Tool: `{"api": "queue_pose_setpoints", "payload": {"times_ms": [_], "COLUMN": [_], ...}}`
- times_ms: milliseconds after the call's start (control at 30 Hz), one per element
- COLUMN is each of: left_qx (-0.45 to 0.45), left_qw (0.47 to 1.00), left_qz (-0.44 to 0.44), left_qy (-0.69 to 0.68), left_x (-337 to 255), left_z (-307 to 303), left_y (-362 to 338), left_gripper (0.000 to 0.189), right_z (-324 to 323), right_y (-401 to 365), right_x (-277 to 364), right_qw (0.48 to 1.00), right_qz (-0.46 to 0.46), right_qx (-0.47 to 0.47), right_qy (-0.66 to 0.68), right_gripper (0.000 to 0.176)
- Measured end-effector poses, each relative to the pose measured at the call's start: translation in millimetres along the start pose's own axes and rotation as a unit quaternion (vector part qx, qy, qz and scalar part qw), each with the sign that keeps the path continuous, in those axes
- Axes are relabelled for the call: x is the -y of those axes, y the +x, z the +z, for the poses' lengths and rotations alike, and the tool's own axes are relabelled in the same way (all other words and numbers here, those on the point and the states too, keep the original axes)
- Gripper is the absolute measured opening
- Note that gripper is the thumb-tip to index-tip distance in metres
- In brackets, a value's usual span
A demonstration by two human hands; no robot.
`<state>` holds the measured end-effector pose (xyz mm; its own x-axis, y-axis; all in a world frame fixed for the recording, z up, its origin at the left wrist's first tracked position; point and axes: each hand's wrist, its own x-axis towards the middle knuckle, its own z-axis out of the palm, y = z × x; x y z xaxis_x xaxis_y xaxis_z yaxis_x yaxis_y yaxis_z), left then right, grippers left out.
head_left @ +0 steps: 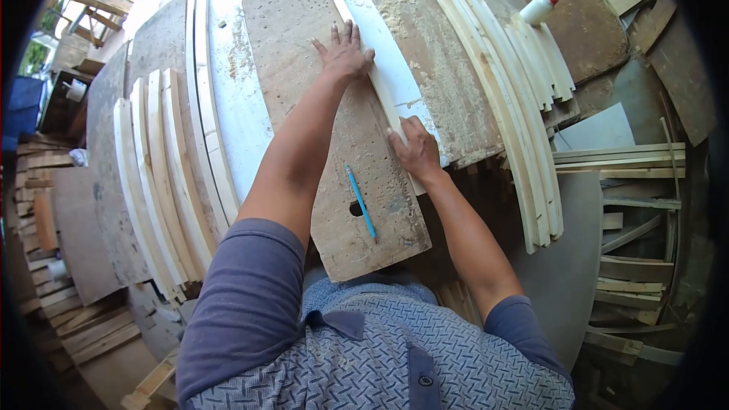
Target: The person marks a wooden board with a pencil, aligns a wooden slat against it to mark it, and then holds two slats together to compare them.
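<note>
In the head view, the pale wooden strip (384,95) lies lengthwise along the right-hand edge of a brown plank (292,61) on the table, running from below the right hand away to the far side, with a white panel (396,68) just beyond it. The left hand (345,57) lies palm down, farther off, with fingers spread over the plank and thumb resting against the strip. The right hand (418,148) is nearer the body, its thumb on the plank side and its fingers bent over the other, so it seems to pinch the strip; the undersides of the fingers are hidden. I judge the step in hand to be steadying or lining up the strip against the plank's edge. From here, a good move would call for even pressure from both hands, so that the strip neither twists nor slides off the edge. The blue pencil (361,202) lies on the near end of the plank, across part of a dark hole, untouched. More long strips (524,159) lie to the right, near a white bottle with a red cap (538,11), and shorter strips (184,152) lie to the left.
</note>
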<state>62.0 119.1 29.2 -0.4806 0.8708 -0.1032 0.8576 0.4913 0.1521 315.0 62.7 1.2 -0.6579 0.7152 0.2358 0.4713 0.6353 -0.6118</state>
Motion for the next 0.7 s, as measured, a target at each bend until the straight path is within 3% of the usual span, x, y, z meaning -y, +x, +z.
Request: {"api": "queue_pose_setpoints", "payload": {"times_ms": [200, 300, 333, 400, 467, 600, 667, 700], "left_qx": [0.027, -0.145, -0.153, -0.221, -0.233, -0.221, -0.217, -0.183], "left_qw": [0.999, 0.981, 0.98, 0.946, 0.933, 0.929, 0.93, 0.942], "left_qz": [-0.003, 0.026, 0.022, 0.006, -0.031, -0.1, -0.127, -0.156], "left_qy": [0.037, -0.124, -0.123, -0.236, -0.273, -0.279, -0.267, -0.234], "left_x": [-3, -8, -6, 4, 21, 56, 64, 66], "left_z": [-14, -47, -57, -70, -61, -17, 5, 18], "left_y": [1, -18, -32, -72, -120, -215, -253, -271], "left_gripper": [0.08, 0.084, 0.084, 0.08, 0.074, 0.067, 0.066, 0.066], "right_z": [-20, -67, -76, -95, -118, -132, -143, -143], "right_y": [9, 25, 25, 24, 5, -38, -53, -61], "right_x": [9, 26, 17, -5, -8, -22, -22, -26], "right_qw": [0.999, 0.999, 0.999, 0.969, 0.919, 0.904, 0.821, 0.833], "right_qz": [0.003, 0.017, 0.009, 0.141, 0.219, 0.214, 0.329, 0.319], "right_qx": [0.028, 0.046, 0.044, 0.123, 0.132, 0.109, 0.166, 0.164], "right_qy": [-0.016, -0.01, -0.009, 0.163, 0.3, 0.353, 0.437, 0.421], "right_gripper": [0.037, 0.037, 0.037, 0.036, 0.038, 0.038, 0.037, 0.037]}}
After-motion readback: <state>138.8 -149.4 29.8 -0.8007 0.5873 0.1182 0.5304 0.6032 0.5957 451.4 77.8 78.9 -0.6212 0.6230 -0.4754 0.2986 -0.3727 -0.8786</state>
